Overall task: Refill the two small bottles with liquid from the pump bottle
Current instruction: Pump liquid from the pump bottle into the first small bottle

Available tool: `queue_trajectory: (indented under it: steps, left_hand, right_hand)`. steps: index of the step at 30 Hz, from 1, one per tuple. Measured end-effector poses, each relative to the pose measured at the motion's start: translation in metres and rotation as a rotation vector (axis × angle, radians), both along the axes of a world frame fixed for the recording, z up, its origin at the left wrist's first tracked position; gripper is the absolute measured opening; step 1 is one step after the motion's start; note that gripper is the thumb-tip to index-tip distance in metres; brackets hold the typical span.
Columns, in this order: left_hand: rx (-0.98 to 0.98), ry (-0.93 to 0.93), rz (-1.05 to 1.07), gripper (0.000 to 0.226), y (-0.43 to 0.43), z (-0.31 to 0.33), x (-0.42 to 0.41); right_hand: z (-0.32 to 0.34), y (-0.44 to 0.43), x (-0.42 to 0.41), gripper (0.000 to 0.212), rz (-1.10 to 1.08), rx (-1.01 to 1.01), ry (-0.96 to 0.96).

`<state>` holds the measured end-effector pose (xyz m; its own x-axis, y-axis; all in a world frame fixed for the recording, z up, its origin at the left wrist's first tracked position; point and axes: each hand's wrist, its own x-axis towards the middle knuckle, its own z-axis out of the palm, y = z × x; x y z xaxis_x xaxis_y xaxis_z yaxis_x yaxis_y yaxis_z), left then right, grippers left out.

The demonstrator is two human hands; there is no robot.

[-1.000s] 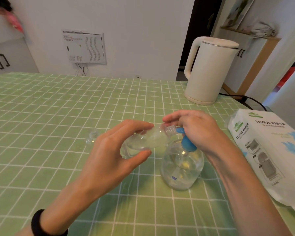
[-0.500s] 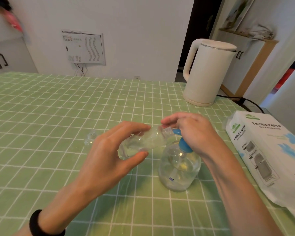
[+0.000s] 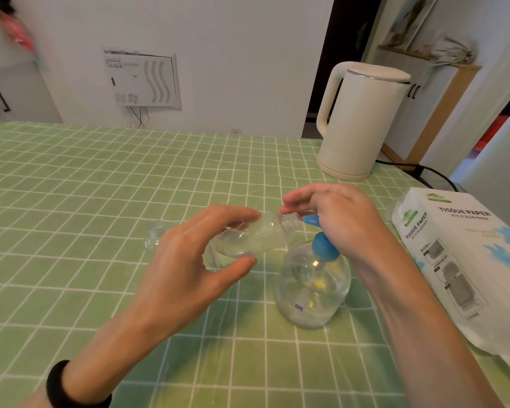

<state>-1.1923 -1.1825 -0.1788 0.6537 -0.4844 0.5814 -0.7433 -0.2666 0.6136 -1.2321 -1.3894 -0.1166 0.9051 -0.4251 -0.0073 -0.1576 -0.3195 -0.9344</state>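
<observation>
My left hand [image 3: 183, 269] grips a small clear bottle [image 3: 256, 237] between thumb and fingers, tipped nearly flat. Its open neck meets the blue spout of the pump bottle [image 3: 312, 290], a round clear bottle with a blue pump top [image 3: 324, 250], standing on the green checked tablecloth [image 3: 71, 201] with some clear liquid in it. My right hand [image 3: 342, 219] rests over the pump head with its fingers stretched out towards the small bottle's neck. A small clear plastic piece [image 3: 155, 235] lies on the cloth left of my left hand; I cannot tell whether it is a cap or a bottle.
A cream electric kettle [image 3: 362, 122] stands at the back right with its black cord trailing off the table. A white tissue paper pack [image 3: 460, 260] lies along the right edge, close to my right forearm. Behind the table is a white wall.
My right hand's fingers have straightened over the pump head. My left hand keeps the small bottle at the spout. The view shifted slightly.
</observation>
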Motion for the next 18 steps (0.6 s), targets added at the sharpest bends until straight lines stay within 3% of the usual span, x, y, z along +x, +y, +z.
queue_trajectory:
  steps: [18]
  left_hand:
    - [0.002,-0.006,-0.01,0.052,-0.0008,-0.0004,-0.0038]
  right_hand:
    - [-0.0041,0.0012,-0.0017,0.045,-0.017,0.012,0.028]
